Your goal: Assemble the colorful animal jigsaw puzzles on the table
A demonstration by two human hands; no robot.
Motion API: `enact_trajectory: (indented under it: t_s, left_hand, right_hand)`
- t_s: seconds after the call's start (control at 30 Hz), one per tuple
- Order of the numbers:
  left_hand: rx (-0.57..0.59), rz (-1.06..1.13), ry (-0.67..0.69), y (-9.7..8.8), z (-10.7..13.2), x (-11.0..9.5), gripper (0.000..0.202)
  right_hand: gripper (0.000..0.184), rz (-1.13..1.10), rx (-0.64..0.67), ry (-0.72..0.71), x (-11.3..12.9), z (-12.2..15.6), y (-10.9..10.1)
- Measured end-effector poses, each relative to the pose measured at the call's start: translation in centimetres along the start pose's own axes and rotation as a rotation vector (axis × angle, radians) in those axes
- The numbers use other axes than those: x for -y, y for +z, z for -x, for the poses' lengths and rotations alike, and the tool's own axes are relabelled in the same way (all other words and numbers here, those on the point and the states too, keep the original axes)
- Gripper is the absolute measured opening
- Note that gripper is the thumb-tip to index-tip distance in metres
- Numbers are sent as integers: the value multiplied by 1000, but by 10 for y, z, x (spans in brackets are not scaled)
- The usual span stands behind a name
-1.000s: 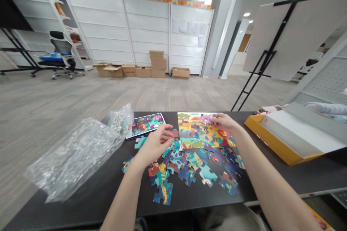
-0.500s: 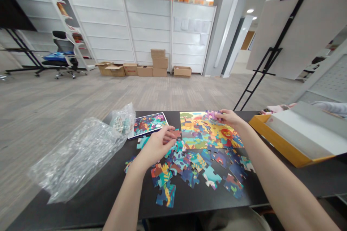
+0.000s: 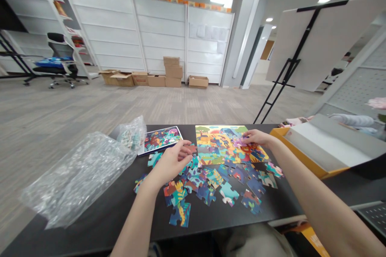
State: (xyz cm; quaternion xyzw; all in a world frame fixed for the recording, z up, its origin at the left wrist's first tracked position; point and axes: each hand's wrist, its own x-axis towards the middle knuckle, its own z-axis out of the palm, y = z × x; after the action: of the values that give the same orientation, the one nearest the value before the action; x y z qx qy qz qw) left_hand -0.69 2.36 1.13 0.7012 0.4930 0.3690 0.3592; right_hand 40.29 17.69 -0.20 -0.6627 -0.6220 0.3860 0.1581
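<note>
My right hand (image 3: 257, 137) pinches a purple puzzle piece (image 3: 239, 141) above the right part of a yellow jungle picture (image 3: 208, 140), which lies flat at the table's far edge. The fingers cover part of that piece. To its left, my left hand (image 3: 173, 161) hovers with loosely curled fingers and the thumb apart from them. A reddish-brown puzzle piece (image 3: 191, 148) lies just beyond its fingertips; I see no grip on it. Loose puzzle pieces (image 3: 206, 193), mostly blue and teal, lie scattered and overlapping between my forearms.
A crumpled clear plastic bag (image 3: 81, 176) covers the table's left side. Behind the left hand lies a dark picture card (image 3: 163, 138) with a white border. An open yellow box (image 3: 301, 154) with a white inside stands at the right, beside my right forearm.
My right hand has brought the purple piece nearer to me and slightly right, from the picture's top edge to over its middle. The left hand keeps its pose. The view has turned slightly right.
</note>
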Motion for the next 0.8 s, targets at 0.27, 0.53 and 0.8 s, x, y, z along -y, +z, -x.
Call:
enact_trajectory:
  t_s: [0.27,0.53,0.8]
  left_hand:
    - [-6,-36,-9,-3,0,4,42]
    - [1,-65,1,-4,1,3,42]
    - [20,-101,6,-5,1,5,39]
  right_hand:
    - [47,176,-13,-97,2,-6,-3]
    - [50,297,-72,-201,-5,-7,-12]
    - [45,353,-70,-300,-5,4,-3]
